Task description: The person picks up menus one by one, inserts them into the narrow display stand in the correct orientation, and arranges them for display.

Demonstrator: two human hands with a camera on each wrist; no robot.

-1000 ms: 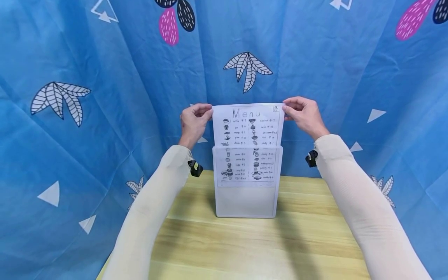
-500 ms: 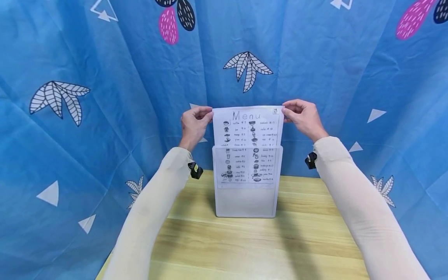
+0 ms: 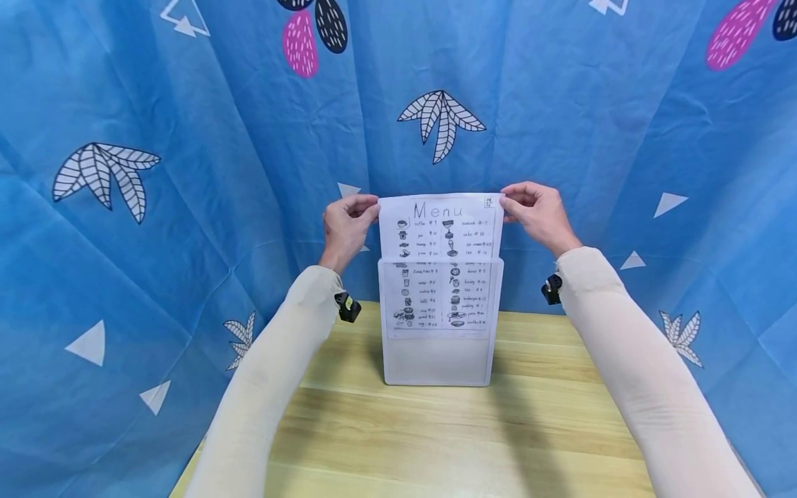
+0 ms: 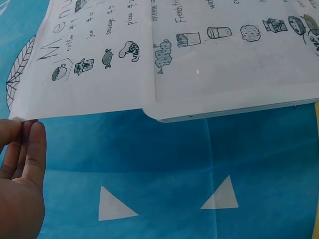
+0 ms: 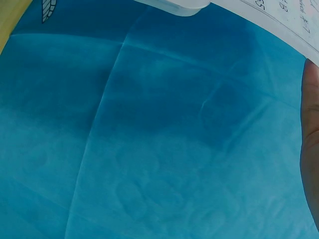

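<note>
A white menu sheet [image 3: 436,232] with handwritten words and small food drawings stands upright, its lower part inside a clear, white-edged display sleeve [image 3: 437,363]. Below the sheet's bottom edge, a band of the sleeve shows no print. My left hand [image 3: 346,232] pinches the sheet's top left corner between thumb and fingers. At the top right corner my right hand [image 3: 543,216] pinches it likewise. In the left wrist view the menu's side edge enters the sleeve's mouth, and the left fingers [image 4: 34,154] meet at the corner. The right wrist view shows only part of one finger [image 5: 311,134] at the paper.
The sleeve stands on a light wood table [image 3: 436,443]. Close behind it hangs a blue curtain [image 3: 548,104] with leaf and triangle prints, which also runs along both sides. A small black camera [image 3: 347,306] is strapped at each wrist.
Both hands have moved down a little with the menu sheet, which has slid slightly deeper into the sleeve. The sleeve stays in place.
</note>
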